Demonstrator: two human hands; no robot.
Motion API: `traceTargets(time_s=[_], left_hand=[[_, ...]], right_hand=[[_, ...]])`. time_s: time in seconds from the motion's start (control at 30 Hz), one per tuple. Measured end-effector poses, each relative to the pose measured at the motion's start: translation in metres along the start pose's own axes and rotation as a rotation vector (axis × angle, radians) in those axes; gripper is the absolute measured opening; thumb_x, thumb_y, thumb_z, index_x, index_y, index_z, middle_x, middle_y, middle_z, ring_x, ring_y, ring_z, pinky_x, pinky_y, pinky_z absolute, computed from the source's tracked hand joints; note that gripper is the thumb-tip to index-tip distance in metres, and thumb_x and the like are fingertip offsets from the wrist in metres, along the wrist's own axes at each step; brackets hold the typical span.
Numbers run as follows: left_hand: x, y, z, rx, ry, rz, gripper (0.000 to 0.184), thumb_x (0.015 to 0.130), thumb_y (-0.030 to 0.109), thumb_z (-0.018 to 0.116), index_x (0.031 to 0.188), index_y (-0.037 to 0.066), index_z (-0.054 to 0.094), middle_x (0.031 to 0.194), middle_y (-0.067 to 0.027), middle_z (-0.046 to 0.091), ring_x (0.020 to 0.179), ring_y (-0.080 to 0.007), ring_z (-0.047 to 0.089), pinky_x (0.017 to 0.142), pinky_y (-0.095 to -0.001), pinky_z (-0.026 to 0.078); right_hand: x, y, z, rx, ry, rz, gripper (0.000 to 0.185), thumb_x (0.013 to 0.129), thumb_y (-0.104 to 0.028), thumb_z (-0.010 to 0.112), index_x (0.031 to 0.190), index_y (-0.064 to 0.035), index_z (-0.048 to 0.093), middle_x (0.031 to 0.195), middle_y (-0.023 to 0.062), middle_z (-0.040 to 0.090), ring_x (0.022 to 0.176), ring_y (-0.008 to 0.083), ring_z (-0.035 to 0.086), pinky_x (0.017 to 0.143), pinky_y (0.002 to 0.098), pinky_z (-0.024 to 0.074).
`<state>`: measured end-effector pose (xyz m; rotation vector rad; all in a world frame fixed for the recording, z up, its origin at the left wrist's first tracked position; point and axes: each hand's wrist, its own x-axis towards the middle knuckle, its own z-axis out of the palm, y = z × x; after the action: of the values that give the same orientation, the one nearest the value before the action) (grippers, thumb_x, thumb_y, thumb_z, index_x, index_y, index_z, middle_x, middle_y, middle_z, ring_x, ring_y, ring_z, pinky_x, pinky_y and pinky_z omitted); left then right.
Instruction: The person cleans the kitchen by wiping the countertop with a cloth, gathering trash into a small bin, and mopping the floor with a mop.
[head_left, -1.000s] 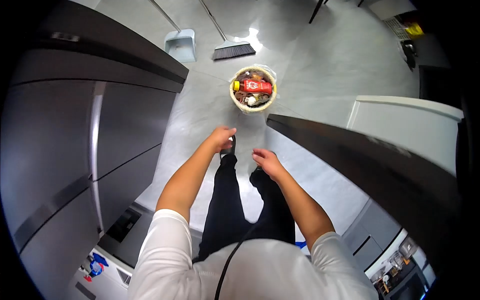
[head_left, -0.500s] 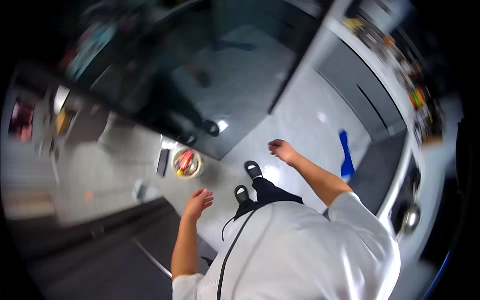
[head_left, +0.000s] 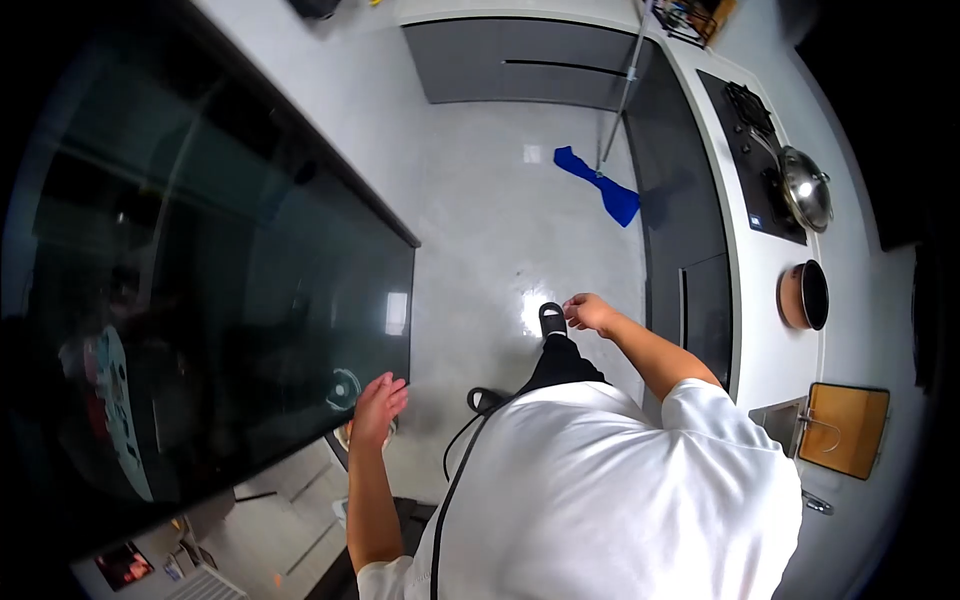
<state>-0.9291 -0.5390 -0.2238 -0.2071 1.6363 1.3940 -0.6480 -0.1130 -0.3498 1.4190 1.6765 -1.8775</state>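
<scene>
My left hand (head_left: 379, 408) hangs in the air beside the dark glass door (head_left: 375, 320), its fingers stretched and nothing in them. Whether it touches the glass I cannot tell. Partly hidden behind that hand is the bin (head_left: 390, 430). My right hand (head_left: 591, 314) is held out in front of my body, above the floor near my slippered foot (head_left: 552, 318). Its fingers are loosely bent and slightly apart, and I see nothing in them.
A blue mop (head_left: 600, 183) leans by the grey cabinets (head_left: 680, 170). On the white counter (head_left: 755, 300) are a stove (head_left: 745, 150) with a lidded metal pan (head_left: 806, 190), a copper-coloured pot (head_left: 793, 296), and a wooden board (head_left: 850, 430) by the sink.
My view has turned to the right, and the mop, stove and pot now show clearly. The glass door has shifted left in view and the bin is mostly covered. Both hands stay without anything held.
</scene>
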Motion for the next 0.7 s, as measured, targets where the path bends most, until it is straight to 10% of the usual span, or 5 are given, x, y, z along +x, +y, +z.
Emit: traceTargets(time_s=[0.37, 0.7], left_hand=[[0.119, 0.1, 0.209, 0.175, -0.154, -0.092, 0.042, 0.104, 0.032, 0.06, 0.135, 0.004, 0.054, 0.124, -0.015, 0.066, 0.108, -0.0236, 0.067, 0.089, -0.0362, 0.056], [0.216, 0.217, 0.342, 0.231, -0.229, -0.067, 0.044, 0.103, 0.03, 0.062, 0.135, 0.0, 0.053, 0.125, -0.0153, 0.065, 0.108, -0.0237, 0.066, 0.092, -0.0374, 0.056]], right_hand=[[0.052, 0.014, -0.196, 0.336, 0.196, -0.008, 0.013, 0.095, -0.017, 0.063, 0.104, -0.0073, 0.065, 0.092, 0.0036, 0.067, 0.08, 0.0162, 0.065, 0.072, 0.0313, 0.0512], [0.169, -0.139, -0.248, 0.417, 0.145, -0.191, 0.024, 0.099, -0.018, 0.062, 0.118, -0.0042, 0.065, 0.101, 0.0062, 0.069, 0.087, 0.0149, 0.065, 0.075, 0.0296, 0.0509]])
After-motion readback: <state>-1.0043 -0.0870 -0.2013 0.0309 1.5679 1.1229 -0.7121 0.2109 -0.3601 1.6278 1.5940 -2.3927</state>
